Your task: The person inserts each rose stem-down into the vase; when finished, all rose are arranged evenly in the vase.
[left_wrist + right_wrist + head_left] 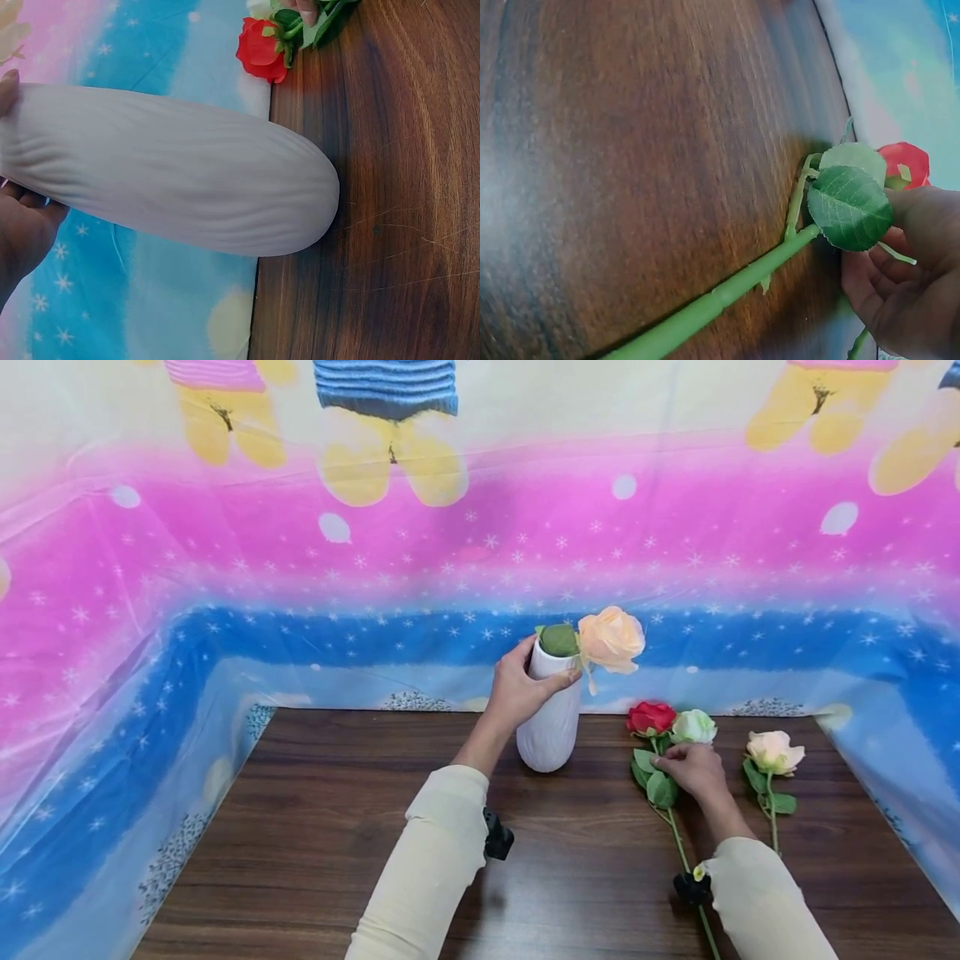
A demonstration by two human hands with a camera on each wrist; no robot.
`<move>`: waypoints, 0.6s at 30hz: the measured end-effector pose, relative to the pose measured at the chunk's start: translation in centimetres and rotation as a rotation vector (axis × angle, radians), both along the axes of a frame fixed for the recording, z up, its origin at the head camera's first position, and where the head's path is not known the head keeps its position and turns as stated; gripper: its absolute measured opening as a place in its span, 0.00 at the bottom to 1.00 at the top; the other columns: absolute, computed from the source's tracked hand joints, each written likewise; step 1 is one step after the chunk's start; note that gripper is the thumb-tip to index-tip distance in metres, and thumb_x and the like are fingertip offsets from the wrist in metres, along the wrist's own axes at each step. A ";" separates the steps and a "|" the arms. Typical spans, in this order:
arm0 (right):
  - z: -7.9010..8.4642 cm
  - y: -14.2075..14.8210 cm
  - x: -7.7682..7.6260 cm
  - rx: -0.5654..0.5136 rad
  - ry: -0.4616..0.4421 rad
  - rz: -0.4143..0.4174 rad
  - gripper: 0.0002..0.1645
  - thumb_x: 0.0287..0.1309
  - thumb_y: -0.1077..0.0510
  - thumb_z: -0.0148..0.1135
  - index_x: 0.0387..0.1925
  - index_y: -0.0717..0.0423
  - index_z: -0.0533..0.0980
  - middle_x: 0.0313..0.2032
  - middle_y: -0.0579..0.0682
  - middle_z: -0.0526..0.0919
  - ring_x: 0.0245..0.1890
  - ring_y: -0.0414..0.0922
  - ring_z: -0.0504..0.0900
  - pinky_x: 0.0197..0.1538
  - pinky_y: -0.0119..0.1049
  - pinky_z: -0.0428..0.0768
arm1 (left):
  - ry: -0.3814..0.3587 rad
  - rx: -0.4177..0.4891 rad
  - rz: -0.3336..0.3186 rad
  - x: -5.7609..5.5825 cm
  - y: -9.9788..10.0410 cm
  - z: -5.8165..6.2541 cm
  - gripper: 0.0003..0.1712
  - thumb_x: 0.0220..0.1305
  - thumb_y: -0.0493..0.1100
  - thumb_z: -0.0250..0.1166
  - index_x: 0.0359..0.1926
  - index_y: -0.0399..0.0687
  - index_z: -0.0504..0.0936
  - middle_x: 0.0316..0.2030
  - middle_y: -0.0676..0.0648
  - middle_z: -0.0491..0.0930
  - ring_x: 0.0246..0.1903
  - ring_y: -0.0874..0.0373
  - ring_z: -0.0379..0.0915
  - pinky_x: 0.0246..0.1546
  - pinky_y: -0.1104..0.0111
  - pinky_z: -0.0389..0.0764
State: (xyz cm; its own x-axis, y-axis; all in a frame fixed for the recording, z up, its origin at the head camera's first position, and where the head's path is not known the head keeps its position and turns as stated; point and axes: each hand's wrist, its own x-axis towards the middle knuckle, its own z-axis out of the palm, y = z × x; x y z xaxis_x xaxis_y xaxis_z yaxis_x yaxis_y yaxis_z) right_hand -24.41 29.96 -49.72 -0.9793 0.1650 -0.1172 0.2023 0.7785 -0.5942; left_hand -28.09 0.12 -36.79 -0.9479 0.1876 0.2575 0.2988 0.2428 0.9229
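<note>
My left hand (pixel 517 689) grips a white, wavy-ribbed vase (pixel 549 727) close to its mouth, fingers behind and thumb in front. The vase leans slightly over the table. Out of its mouth lean a large peach rose (pixel 611 640) and a green leaf (pixel 558 641). At the right, my right hand (pixel 696 768) pinches a red rose (pixel 651 717) at its upper stem, beside the leaves (pixel 850 208). Its long green stem (pixel 705 311) slants toward the near edge. A greenish-white rose (pixel 693 727) lies just beyond the right hand, its stem mostly hidden.
A pale peach rose (pixel 776 752) with leaves lies on the dark wood table (pixel 337 827), right of my right hand. Behind and along the sides hangs a pink and blue printed cloth (pixel 450 560). A black wrist camera (pixel 497 835) sits on the left sleeve.
</note>
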 end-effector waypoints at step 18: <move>0.4 0.0 -0.7 -0.033 -0.114 0.095 0.13 0.63 0.57 0.67 0.26 0.60 0.79 0.27 0.51 0.79 0.26 0.43 0.72 0.31 0.35 0.71 | -0.009 -0.007 0.004 0.0 -0.1 0.1 0.45 0.59 0.46 0.76 0.74 0.48 0.67 0.62 0.42 0.79 0.61 0.48 0.79 0.60 0.51 0.82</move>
State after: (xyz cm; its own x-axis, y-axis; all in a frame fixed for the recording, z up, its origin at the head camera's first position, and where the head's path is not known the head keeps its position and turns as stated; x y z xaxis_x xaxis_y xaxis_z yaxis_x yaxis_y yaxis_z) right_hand -25.06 29.91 -49.29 -0.9704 0.0665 -0.2320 0.1961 0.7779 -0.5970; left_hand -28.09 0.02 -36.71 -0.9508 0.1854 0.2481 0.2898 0.2503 0.9238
